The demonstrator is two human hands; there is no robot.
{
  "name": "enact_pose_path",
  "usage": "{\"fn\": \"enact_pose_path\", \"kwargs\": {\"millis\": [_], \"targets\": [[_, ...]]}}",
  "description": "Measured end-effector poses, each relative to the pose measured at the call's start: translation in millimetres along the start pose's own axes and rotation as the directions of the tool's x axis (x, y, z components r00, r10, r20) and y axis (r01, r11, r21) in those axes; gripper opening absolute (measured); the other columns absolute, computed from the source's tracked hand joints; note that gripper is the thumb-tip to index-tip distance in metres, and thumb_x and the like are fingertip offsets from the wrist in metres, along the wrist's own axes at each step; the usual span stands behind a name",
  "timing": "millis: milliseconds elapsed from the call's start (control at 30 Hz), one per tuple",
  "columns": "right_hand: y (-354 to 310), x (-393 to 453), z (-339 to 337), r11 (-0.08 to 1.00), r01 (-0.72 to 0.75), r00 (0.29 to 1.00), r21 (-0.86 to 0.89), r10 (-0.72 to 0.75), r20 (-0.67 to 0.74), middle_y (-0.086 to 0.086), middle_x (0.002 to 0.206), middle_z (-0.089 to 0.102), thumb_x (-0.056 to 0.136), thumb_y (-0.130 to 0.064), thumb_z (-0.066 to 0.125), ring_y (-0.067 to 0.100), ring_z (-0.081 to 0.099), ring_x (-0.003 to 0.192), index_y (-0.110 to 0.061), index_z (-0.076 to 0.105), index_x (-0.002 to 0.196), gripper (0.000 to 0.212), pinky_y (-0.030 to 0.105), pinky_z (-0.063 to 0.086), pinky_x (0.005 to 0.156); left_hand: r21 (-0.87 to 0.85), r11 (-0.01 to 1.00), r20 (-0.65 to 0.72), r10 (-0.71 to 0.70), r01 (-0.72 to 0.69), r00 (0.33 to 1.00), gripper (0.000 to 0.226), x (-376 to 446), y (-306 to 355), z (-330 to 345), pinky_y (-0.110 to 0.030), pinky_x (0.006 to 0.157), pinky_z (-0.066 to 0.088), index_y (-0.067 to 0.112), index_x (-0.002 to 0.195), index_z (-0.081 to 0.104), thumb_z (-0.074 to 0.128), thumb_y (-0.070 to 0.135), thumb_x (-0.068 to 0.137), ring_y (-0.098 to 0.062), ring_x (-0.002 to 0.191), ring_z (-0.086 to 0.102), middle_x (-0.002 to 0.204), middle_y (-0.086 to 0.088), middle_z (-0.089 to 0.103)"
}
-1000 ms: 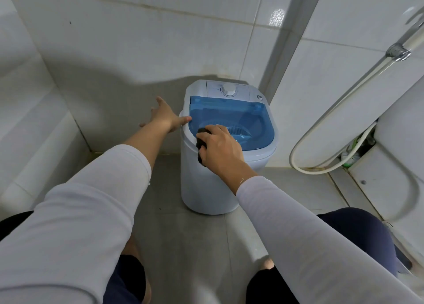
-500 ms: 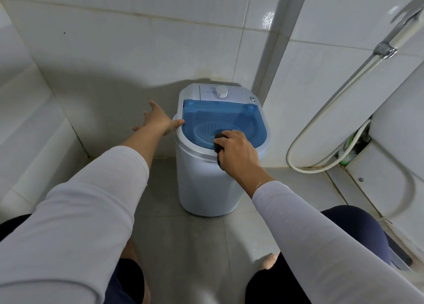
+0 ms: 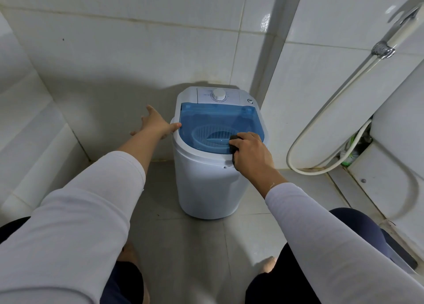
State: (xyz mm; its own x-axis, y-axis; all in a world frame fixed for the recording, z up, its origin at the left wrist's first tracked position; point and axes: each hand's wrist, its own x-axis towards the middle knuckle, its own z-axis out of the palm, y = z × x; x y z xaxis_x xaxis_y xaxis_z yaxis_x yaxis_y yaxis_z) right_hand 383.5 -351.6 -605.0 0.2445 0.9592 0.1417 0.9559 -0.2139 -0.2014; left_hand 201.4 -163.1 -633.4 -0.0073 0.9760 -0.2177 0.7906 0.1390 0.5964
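The right hand (image 3: pixel 251 153), fingers curled round a dark sponge (image 3: pixel 234 143), has slid rightward along the front rim of the blue lid (image 3: pixel 213 117), so the wipe is probably nearing that rim's right end, at frame centre. The left hand (image 3: pixel 156 123), fingers spread, steadies the mini washing machine (image 3: pixel 206 184) with its thumb. Tiled walls stand close behind it. The shower hose (image 3: pixel 321 124) loops to the right, and there is open floor in front.

Tiled bathroom: shower hose (image 3: pixel 321 120), mini washing machine (image 3: pixel 206 184).

Right hand (image 3: pixel 251 153) grips a dark sponge (image 3: pixel 234 144) on the washer's blue lid (image 3: pixel 206 122); left hand (image 3: pixel 156 123) braces its rim.
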Motion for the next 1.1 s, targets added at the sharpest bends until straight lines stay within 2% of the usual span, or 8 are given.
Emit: {"fn": "enact_pose_path", "kwargs": {"millis": [233, 400, 567, 633, 767, 867, 1000, 1100], "targets": [[21, 8, -2, 0.999, -0.031, 0.999, 0.008, 0.031, -0.034, 0.002, 0.130, 0.057, 0.090, -0.013, 0.055, 0.023, 0.044, 0.125, -0.014, 0.060, 0.124, 0.034, 0.041, 0.048, 0.101, -0.003, 1.000, 0.011, -0.016, 0.016, 1.000, 0.124, -4, 1, -3, -0.059, 0.113, 0.024, 0.019, 0.150, -0.016, 0.069, 0.061, 0.071, -0.037, 0.144, 0.023, 0.159, -0.016, 0.016], [36, 15, -8, 0.999, -0.044, 0.998, -0.010, 0.043, -0.047, 0.005, 0.129, 0.058, 0.090, -0.012, 0.056, 0.026, 0.046, 0.124, -0.012, 0.061, 0.123, 0.033, 0.040, 0.048, 0.101, -0.025, 0.999, 0.022, -0.036, 0.036, 0.999, 0.126, -4, 1, -4, -0.059, 0.108, 0.032, 0.023, 0.149, -0.016, 0.069, 0.065, 0.066, -0.038, 0.134, 0.041, 0.158, -0.015, 0.019], [46, 28, -26, 0.990, -0.051, 0.999, -0.134, 0.048, -0.022, 0.012, 0.127, 0.054, 0.092, -0.012, 0.053, 0.029, 0.046, 0.121, -0.009, 0.054, 0.127, 0.035, 0.040, 0.048, 0.094, -0.003, 1.000, -0.016, -0.022, 0.022, 1.000, 0.114, -15, 3, -2, -0.058, 0.114, 0.023, 0.019, 0.150, -0.014, 0.065, 0.058, 0.077, -0.037, 0.143, 0.026, 0.159, -0.014, 0.017], [47, 35, -35, 0.993, -0.030, 0.999, -0.114, 0.026, -0.032, 0.015, 0.131, 0.050, 0.090, -0.009, 0.053, 0.032, 0.048, 0.120, -0.008, 0.047, 0.131, 0.041, 0.042, 0.047, 0.094, -0.014, 1.000, -0.029, -0.011, 0.010, 1.000, 0.111, -19, 2, 0, -0.058, 0.114, 0.024, 0.018, 0.151, -0.012, 0.063, 0.058, 0.079, -0.036, 0.143, 0.027, 0.158, -0.014, 0.019], [41, 56, -48, 0.988, 0.154, 0.988, -0.011, -0.154, 0.018, 0.015, 0.130, 0.048, 0.080, -0.001, 0.061, 0.036, 0.054, 0.109, -0.007, 0.050, 0.123, 0.044, 0.040, 0.046, 0.092, -0.055, 0.998, -0.013, 0.007, -0.008, 1.000, 0.112, -22, -4, 4, -0.058, 0.113, 0.026, 0.021, 0.151, -0.009, 0.062, 0.063, 0.076, -0.035, 0.143, 0.028, 0.158, -0.013, 0.021], [27, 66, -48, 0.942, 0.336, 0.937, 0.020, -0.336, 0.098, 0.012, 0.128, 0.048, 0.077, 0.000, 0.062, 0.033, 0.053, 0.111, -0.009, 0.057, 0.117, 0.041, 0.040, 0.045, 0.097, -0.069, 0.997, 0.019, 0.030, -0.029, 0.999, 0.112, -31, -2, 2, -0.052, 0.114, 0.029, 0.020, 0.151, -0.009, 0.063, 0.061, 0.077, -0.034, 0.143, 0.027, 0.159, -0.011, 0.020], [8, 73, -38, 0.858, 0.506, 0.858, -0.085, -0.492, 0.147, 0.006, 0.137, 0.045, 0.082, -0.005, 0.063, 0.030, 0.048, 0.120, -0.017, 0.066, 0.111, 0.031, 0.036, 0.044, 0.097, -0.067, 0.995, 0.083, 0.076, -0.071, 0.994, 0.119, -44, 3, -5, -0.044, 0.113, 0.030, 0.018, 0.152, -0.010, 0.071, 0.057, 0.073, -0.032, 0.144, 0.025, 0.160, -0.011, 0.017], [3, 78, -33, 0.845, 0.523, 0.846, -0.112, -0.499, 0.190, 0.003, 0.143, 0.040, 0.085, -0.007, 0.061, 0.029, 0.041, 0.129, -0.021, 0.068, 0.109, 0.028, 0.037, 0.039, 0.103, -0.062, 0.996, 0.124, 0.073, -0.066, 0.990, 0.129, -44, -2, -8, -0.043, 0.116, 0.028, 0.018, 0.151, -0.013, 0.077, 0.054, 0.066, -0.031, 0.145, 0.023, 0.160, -0.012, 0.014]]}}
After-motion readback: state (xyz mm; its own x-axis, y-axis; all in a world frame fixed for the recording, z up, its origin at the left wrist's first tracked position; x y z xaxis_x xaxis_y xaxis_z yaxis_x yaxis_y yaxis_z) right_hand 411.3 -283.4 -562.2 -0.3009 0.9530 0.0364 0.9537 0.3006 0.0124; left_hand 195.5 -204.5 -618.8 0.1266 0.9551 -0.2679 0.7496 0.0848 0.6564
